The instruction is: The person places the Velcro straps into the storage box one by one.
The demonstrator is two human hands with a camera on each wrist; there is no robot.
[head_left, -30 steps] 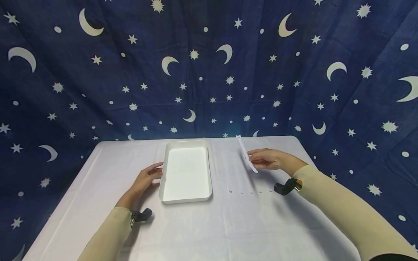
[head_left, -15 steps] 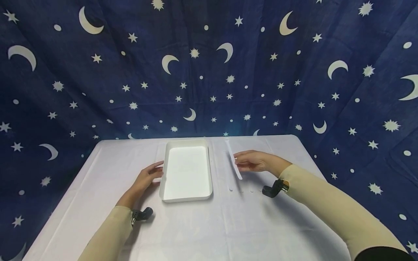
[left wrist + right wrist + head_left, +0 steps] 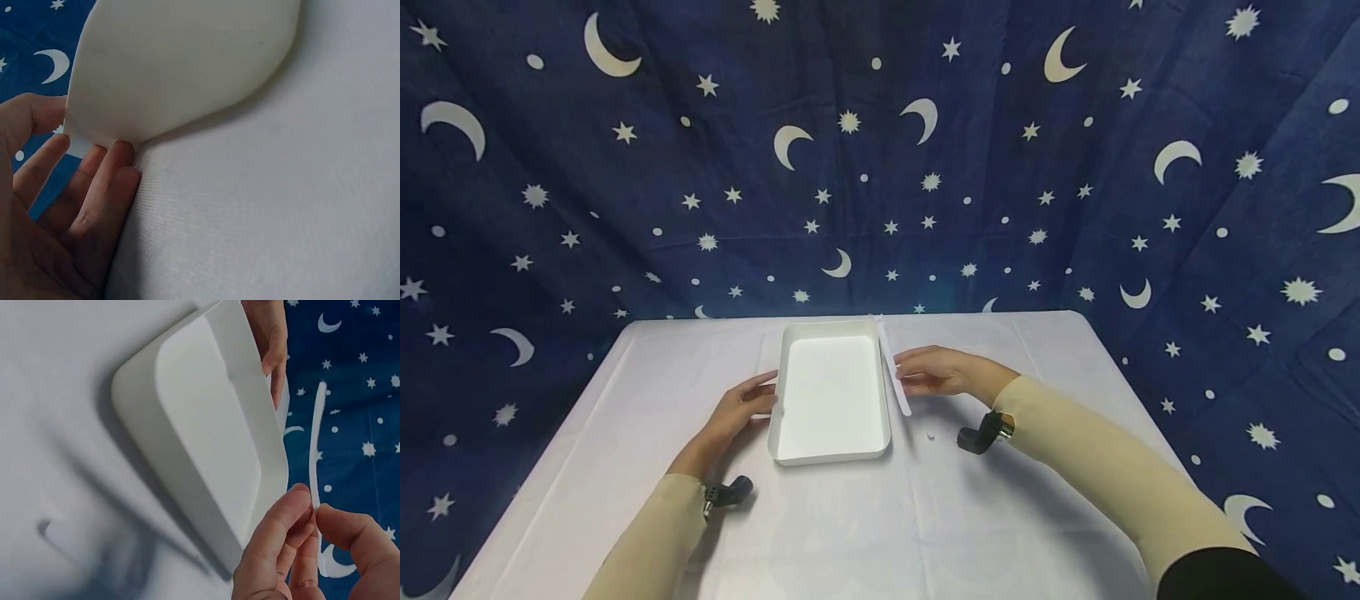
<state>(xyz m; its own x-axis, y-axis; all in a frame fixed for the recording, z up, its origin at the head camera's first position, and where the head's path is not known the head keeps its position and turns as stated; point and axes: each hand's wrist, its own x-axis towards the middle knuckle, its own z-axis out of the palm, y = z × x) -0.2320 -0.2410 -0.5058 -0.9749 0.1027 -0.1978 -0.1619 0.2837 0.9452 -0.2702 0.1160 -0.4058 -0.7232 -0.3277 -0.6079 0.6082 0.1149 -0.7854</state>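
Observation:
A shallow white rectangular tray [image 3: 829, 457] lies on the table, its inside bare. My left hand [image 3: 736, 414] is at its left side; in the left wrist view the fingertips [image 3: 122, 150] touch the outer wall, with the thumb by the rim. My right hand [image 3: 934, 372] pinches a thin, slightly curved white strip [image 3: 889, 354] between thumb and fingers. In the right wrist view this strip [image 3: 314, 450] is seen edge-on. It is held up just beside the tray's right rim.
A white cloth [image 3: 820, 533] covers the table. Right of the tray, the rounded end of another white strip [image 3: 930, 436] shows on the cloth, partly behind my right hand. A dark blue curtain [image 3: 865, 150] with moons and stars hangs behind the table's far edge.
My right hand has moved left with the white strip, from over the other strips to beside the tray's right rim. My left hand has stayed at the tray.

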